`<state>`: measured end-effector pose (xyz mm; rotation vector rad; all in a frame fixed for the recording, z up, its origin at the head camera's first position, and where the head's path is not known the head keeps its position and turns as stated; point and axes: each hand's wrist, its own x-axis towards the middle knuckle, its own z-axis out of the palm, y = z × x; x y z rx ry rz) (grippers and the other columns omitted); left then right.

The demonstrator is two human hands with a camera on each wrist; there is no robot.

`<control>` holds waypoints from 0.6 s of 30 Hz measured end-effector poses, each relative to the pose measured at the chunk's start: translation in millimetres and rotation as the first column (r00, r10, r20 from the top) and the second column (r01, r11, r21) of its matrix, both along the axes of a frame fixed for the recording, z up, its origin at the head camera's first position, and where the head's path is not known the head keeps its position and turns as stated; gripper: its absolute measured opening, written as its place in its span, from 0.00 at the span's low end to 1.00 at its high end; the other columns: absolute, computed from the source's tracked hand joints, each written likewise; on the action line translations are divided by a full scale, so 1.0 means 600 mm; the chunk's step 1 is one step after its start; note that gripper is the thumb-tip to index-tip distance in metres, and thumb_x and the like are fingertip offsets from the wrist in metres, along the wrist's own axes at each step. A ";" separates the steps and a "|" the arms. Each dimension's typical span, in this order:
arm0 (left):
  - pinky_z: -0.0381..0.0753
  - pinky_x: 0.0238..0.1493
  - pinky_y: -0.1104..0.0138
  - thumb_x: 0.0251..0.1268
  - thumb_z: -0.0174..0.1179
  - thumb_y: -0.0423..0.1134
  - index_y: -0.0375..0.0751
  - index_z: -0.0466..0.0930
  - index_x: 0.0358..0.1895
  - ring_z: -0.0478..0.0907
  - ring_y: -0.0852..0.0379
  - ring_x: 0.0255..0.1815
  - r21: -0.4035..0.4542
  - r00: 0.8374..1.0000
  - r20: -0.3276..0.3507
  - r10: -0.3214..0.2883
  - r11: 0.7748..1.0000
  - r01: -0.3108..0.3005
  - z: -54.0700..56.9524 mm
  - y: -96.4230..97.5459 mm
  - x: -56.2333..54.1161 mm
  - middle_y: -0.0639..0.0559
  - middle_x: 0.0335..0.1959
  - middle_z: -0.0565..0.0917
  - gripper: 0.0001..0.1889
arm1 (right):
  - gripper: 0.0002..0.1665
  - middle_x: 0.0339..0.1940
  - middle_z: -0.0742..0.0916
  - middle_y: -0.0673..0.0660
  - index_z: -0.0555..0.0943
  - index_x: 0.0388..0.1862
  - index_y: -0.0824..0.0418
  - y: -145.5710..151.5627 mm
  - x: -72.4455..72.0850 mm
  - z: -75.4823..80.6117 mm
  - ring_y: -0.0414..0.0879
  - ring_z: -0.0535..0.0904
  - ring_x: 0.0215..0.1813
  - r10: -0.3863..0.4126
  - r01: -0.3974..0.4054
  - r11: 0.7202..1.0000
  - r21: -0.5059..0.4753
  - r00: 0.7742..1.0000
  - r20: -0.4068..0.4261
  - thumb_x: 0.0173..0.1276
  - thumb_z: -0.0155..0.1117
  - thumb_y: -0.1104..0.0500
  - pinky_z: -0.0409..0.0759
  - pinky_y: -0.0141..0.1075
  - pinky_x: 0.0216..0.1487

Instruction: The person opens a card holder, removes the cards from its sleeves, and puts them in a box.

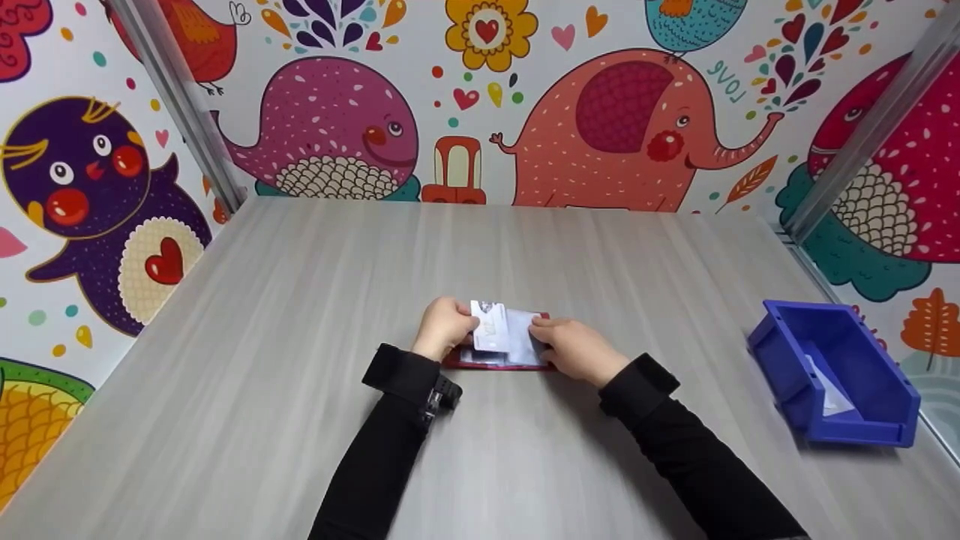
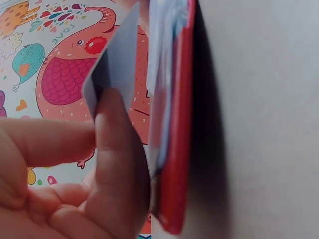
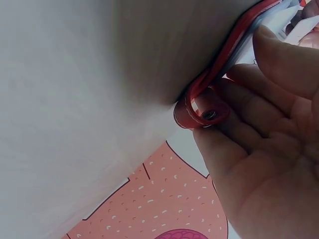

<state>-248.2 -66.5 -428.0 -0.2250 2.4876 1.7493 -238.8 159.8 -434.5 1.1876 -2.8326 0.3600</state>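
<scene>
A red card holder (image 1: 499, 367) lies open on the table, its clear plastic sleeves (image 1: 525, 339) facing up. Between thumb and fingers, my left hand (image 1: 442, 326) pinches a white card (image 1: 489, 328) over the left part of the sleeves. The left wrist view shows the card (image 2: 117, 64) tilted beside the red cover (image 2: 177, 134). My right hand (image 1: 581, 349) grips the holder's right edge, thumb over the sleeves and fingers by the cover. In the right wrist view a curled red strap (image 3: 187, 112) with a metal snap (image 3: 209, 115) touches those fingers.
A blue plastic bin (image 1: 840, 375) stands at the right side of the table, with a white flat item (image 1: 829, 390) inside. Walls printed with cartoon animals (image 1: 607, 135) border the table (image 1: 247, 420) at the back and sides.
</scene>
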 end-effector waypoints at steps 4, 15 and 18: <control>0.80 0.25 0.71 0.58 0.60 0.22 0.24 0.76 0.38 0.75 0.57 0.21 0.016 1.000 0.013 0.013 1.000 -0.013 0.004 -0.003 -0.001 0.43 0.33 0.78 0.06 | 0.21 0.59 0.81 0.70 0.80 0.55 0.72 0.000 0.000 0.000 0.63 0.79 0.59 -0.004 0.004 1.000 -0.001 1.000 0.006 0.61 0.66 0.73 0.78 0.50 0.55; 0.83 0.30 0.68 0.60 0.61 0.24 0.22 0.77 0.42 0.79 0.53 0.27 0.045 1.000 0.026 -0.008 0.999 0.007 0.020 -0.007 0.003 0.41 0.36 0.79 0.09 | 0.23 0.59 0.81 0.71 0.79 0.57 0.73 0.000 0.000 0.002 0.62 0.78 0.60 -0.009 0.009 1.000 0.004 1.000 0.014 0.62 0.66 0.73 0.77 0.50 0.57; 0.83 0.31 0.68 0.60 0.61 0.24 0.22 0.77 0.43 0.79 0.53 0.28 0.051 1.000 0.029 -0.011 0.999 0.009 0.023 -0.007 0.004 0.41 0.37 0.79 0.09 | 0.23 0.59 0.81 0.71 0.79 0.58 0.73 0.000 -0.001 0.001 0.63 0.78 0.60 -0.008 0.008 1.000 0.002 1.000 0.016 0.62 0.66 0.73 0.77 0.50 0.57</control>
